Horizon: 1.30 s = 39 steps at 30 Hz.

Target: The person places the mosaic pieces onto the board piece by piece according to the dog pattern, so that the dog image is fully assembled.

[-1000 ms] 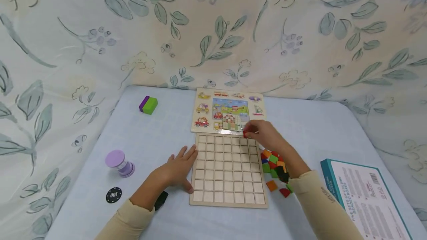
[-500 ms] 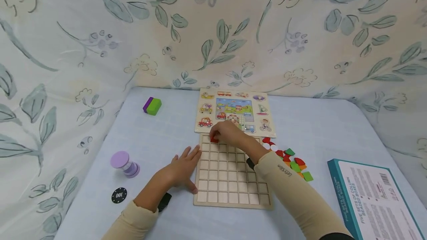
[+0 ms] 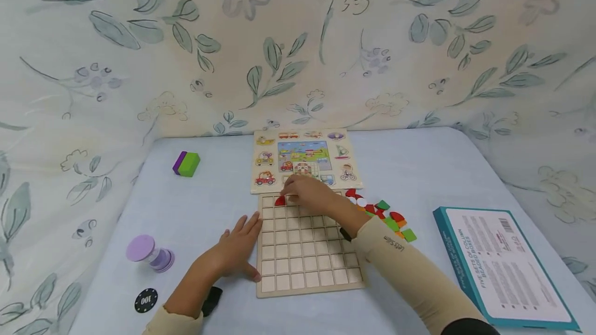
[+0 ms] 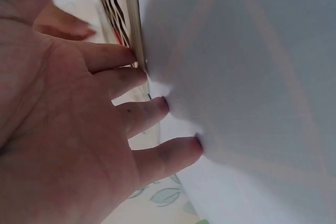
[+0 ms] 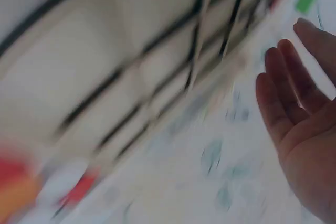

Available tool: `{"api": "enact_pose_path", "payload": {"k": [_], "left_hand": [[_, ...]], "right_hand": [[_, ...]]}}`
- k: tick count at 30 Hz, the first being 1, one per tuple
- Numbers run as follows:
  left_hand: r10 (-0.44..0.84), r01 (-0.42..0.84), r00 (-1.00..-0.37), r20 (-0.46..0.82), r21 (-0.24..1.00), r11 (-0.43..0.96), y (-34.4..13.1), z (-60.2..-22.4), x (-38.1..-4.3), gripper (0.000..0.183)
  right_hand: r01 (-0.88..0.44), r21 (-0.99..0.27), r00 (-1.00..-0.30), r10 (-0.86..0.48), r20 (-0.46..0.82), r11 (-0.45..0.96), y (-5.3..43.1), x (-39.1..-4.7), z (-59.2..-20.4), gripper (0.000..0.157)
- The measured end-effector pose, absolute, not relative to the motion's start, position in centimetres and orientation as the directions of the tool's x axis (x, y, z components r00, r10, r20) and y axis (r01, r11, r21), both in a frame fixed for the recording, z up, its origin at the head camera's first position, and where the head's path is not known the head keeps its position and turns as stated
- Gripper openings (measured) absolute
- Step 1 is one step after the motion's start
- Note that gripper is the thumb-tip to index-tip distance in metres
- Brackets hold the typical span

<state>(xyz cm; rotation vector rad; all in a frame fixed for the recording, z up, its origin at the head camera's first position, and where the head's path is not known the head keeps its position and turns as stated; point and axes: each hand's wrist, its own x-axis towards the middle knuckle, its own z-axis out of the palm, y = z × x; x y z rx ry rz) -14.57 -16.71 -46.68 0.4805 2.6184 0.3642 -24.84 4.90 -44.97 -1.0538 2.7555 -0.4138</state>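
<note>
A wooden grid board [image 3: 309,265] with square cells lies in the middle of the table. In its top row, second cell from the left, sits a red quarter-round tile [image 3: 280,200]. My right hand [image 3: 307,193] is over the top of the board, just right of that tile; the right wrist view shows its fingers [image 5: 278,98] loosely bent with nothing between them. My left hand [image 3: 233,252] lies spread along the board's left edge, fingertips right at it in the left wrist view, where the fingers [image 4: 163,158] are straight.
Mixed coloured tiles [image 3: 391,221] lie right of the board, partly behind the right forearm. A vehicle picture puzzle [image 3: 265,169] borders the board's top. Left are green-purple blocks [image 3: 188,164], a lilac spool-shaped toy [image 3: 149,252] and a black "100" chip [image 3: 146,300]. A teal-edged box [image 3: 503,268] lies right.
My right hand carried the red tile leftward from the board's upper right, left it in the top row, and has moved slightly right of it. The left hand stays put; the head view has shifted.
</note>
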Motion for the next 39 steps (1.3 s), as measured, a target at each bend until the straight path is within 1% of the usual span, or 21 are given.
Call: {"api": "enact_pose_path", "payload": {"k": [3, 5, 7, 8, 10, 13, 17, 23, 26, 30, 32, 35, 39], "left_hand": [[0.405, 0.279, -0.837, -0.369, 0.349, 0.895, -16.7, -46.8, -14.4, 0.118], [0.408, 0.284, -0.840, -0.357, 0.351, 0.892, -16.7, -46.9, -14.3, 0.118], [0.410, 0.290, -0.842, -0.349, 0.348, 0.891, -16.7, -46.9, -14.3, 0.118], [0.410, 0.293, -0.843, -0.348, 0.343, 0.893, -16.8, -47.1, -14.3, 0.118], [0.399, 0.288, -0.848, -0.349, 0.329, 0.899, -17.3, -47.0, -14.3, 0.119], [0.388, 0.281, -0.849, -0.359, 0.315, 0.906, -18.0, -47.0, -14.3, 0.120], [0.380, 0.264, -0.847, -0.371, 0.327, 0.908, -18.4, -47.0, -14.2, 0.120], [0.376, 0.248, -0.845, -0.381, 0.343, 0.906, -18.0, -47.2, -14.2, 0.119], [0.387, 0.253, -0.841, -0.378, 0.357, 0.899, -17.5, -47.3, -14.1, 0.118], [0.397, 0.259, -0.840, -0.369, 0.369, 0.892, -16.9, -47.2, -14.1, 0.118], [0.399, 0.262, -0.841, -0.366, 0.369, 0.892, -16.8, -47.2, -14.1, 0.118], [0.392, 0.262, -0.844, -0.367, 0.356, 0.897, -16.8, -47.1, -14.1, 0.119], [0.379, 0.257, -0.848, -0.370, 0.339, 0.905, -16.7, -47.0, -14.2, 0.120]], "right_hand": [[-0.501, -0.383, -0.829, -0.558, -0.047, 0.776, 9.2, -24.3, -44.3, 0.024], [-0.385, -0.402, -0.890, -0.449, -0.076, 0.831, 12.4, -24.0, -44.0, 0.024], [-0.277, -0.390, -0.932, -0.344, -0.113, 0.878, 15.4, -23.6, -43.9, 0.023], [-0.221, -0.387, -0.946, -0.293, -0.138, 0.895, 16.8, -23.4, -44.0, 0.023], [-0.156, -0.386, -0.955, -0.238, -0.177, 0.909, 18.5, -23.2, -44.3, 0.023], [-0.104, -0.394, -0.952, -0.207, -0.228, 0.913, 20.0, -22.9, -45.1, 0.023], [-0.109, -0.415, -0.938, -0.232, -0.257, 0.903, 20.2, -22.6, -46.1, 0.023], [-0.133, -0.419, -0.941, -0.247, -0.230, 0.898, 19.4, -21.9, -46.7, 0.024], [-0.187, -0.404, -0.936, -0.287, -0.204, 0.896, 19.6, -21.2, -46.8, 0.021], [-0.315, -0.351, -0.906, -0.390, -0.165, 0.882, 19.9, -20.6, -47.1, 0.020], [-0.357, -0.321, -0.897, -0.418, -0.145, 0.877, 20.0, -20.5, -47.1, 0.021], [-0.384, -0.300, -0.891, -0.436, -0.128, 0.873, 20.1, -20.6, -47.0, 0.023], [-0.411, -0.323, -0.871, -0.472, -0.138, 0.852, 20.1, -21.0, -46.8, 0.023]]}}
